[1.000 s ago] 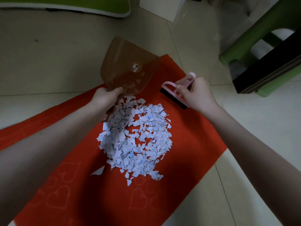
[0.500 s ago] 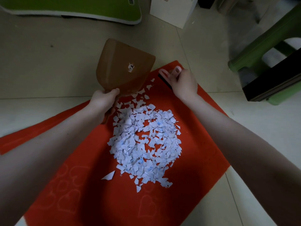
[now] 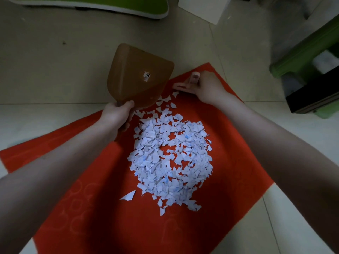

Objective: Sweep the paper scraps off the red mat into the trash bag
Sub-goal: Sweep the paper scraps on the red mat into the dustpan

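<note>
A heap of white paper scraps (image 3: pixel 170 158) lies in the middle of the red mat (image 3: pixel 233 162) on the tiled floor. My left hand (image 3: pixel 117 114) grips the handle of a translucent brown dustpan (image 3: pixel 139 77), held tilted up at the mat's far edge, just beyond the heap. My right hand (image 3: pixel 203 85) is closed on a pink hand brush (image 3: pixel 185 85) at the mat's far corner; the hand covers most of the brush. One larger scrap (image 3: pixel 128 196) lies apart on the near left. No trash bag is in view.
A green stool (image 3: pixel 302 57) with a black object (image 3: pixel 315 92) under it stands at the right. A white box (image 3: pixel 203 8) and a green-and-white board (image 3: pixel 88 4) lie at the far side of the floor.
My right hand has carried the brush from the right of the heap to the mat's far corner, beside the dustpan. A few scraps now lie loose near the dustpan's lip.
</note>
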A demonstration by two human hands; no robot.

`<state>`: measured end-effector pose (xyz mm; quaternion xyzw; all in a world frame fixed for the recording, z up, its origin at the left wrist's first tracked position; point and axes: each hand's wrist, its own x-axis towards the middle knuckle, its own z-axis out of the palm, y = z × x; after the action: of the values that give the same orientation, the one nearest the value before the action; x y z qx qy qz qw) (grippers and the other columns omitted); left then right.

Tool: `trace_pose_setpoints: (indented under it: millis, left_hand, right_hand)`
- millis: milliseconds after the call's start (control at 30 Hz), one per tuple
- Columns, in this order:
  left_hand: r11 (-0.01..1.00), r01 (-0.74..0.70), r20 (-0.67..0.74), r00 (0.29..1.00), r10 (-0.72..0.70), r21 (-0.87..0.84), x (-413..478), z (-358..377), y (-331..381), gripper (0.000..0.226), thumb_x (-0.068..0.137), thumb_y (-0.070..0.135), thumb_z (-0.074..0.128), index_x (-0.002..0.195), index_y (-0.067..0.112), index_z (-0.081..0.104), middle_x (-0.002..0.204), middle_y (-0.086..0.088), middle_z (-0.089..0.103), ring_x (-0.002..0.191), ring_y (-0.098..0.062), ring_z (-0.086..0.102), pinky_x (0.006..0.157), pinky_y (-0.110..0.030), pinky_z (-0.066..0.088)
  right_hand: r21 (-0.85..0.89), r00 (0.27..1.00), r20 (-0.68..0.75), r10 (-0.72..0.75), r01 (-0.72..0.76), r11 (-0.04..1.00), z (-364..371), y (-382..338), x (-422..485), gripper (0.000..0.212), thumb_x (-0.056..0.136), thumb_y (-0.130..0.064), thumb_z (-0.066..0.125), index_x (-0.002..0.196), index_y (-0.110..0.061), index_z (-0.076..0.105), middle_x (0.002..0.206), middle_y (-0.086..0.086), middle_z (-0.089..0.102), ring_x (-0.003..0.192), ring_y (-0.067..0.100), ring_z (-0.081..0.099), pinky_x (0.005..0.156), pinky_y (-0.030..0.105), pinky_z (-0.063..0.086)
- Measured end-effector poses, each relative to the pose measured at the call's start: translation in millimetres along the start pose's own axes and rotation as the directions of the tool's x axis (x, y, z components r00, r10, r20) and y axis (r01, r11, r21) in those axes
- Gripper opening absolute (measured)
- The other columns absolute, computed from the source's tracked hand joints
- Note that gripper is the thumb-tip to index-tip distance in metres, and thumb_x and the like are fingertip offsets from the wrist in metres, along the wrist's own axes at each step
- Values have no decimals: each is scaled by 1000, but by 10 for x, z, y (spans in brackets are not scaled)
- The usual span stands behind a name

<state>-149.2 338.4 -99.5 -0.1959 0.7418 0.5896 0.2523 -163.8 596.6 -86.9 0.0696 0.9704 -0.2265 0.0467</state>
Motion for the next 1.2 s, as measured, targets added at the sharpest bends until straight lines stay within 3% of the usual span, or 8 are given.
trace_pose_setpoints:
  millis: [167,400,567,700,767,833,933,1200]
  left_hand:
    - [1000,-12,10,1000,11,8,-8,42,21,30,95,30,56,71,13,50,61,-4,45,45,-16,35,35,-14,28]
    - [1000,-19,41,999,19,1,-92,86,61,29,95,29,55,72,13,50,61,-4,44,45,-16,36,34,-13,27]
    - [998,-53,30,998,52,40,-221,121,105,29,96,29,54,72,14,48,61,-4,42,45,-16,35,30,-10,24]
    - [996,-62,31,998,60,69,-271,111,101,29,96,28,54,72,13,49,61,-4,43,45,-16,36,31,-10,24]
    - [996,-61,30,998,59,71,-279,105,113,29,96,28,54,73,12,49,62,-4,44,45,-16,37,31,-9,25]
    - [996,-62,28,998,60,70,-288,108,127,28,96,28,55,74,12,49,62,-4,43,37,-13,39,30,-9,25]
    - [996,-59,26,998,58,65,-279,89,142,27,96,29,55,75,12,49,61,-4,42,22,-6,34,29,-9,24]
    - [994,-82,-11,996,83,68,-284,-9,141,30,96,29,55,71,12,48,60,-4,44,22,-6,34,30,-9,24]
  right_hand:
    - [29,977,78,-198,196,980,-248,43,-295,18,82,-31,60,93,-22,71,88,1,73,85,19,67,78,40,53]
    - [-77,995,-100,-10,2,997,-135,12,-122,30,84,-37,53,96,-15,69,93,12,70,87,31,65,72,41,53]
    - [29,999,19,-40,40,999,30,-100,-278,36,88,-45,59,91,-12,71,89,9,72,82,22,66,77,41,53]
    - [52,976,162,-145,138,989,-35,-92,-534,26,85,-45,61,98,-26,73,100,-5,73,94,11,66,84,33,53]
    - [67,960,214,-179,168,983,-110,-37,-610,18,87,-33,64,100,-25,73,98,-6,73,91,6,65,82,27,51]
    - [106,967,168,-193,177,978,-207,7,-689,16,88,-20,65,102,-21,73,90,-6,74,81,3,64,76,22,49]
    - [203,979,-23,-204,205,958,-274,36,-746,18,83,-26,62,97,-22,73,83,-3,74,75,18,68,70,35,54]
    - [2,986,-168,-17,17,1000,-68,-66,-504,27,87,-36,59,95,-13,70,91,8,71,88,28,65,72,36,51]
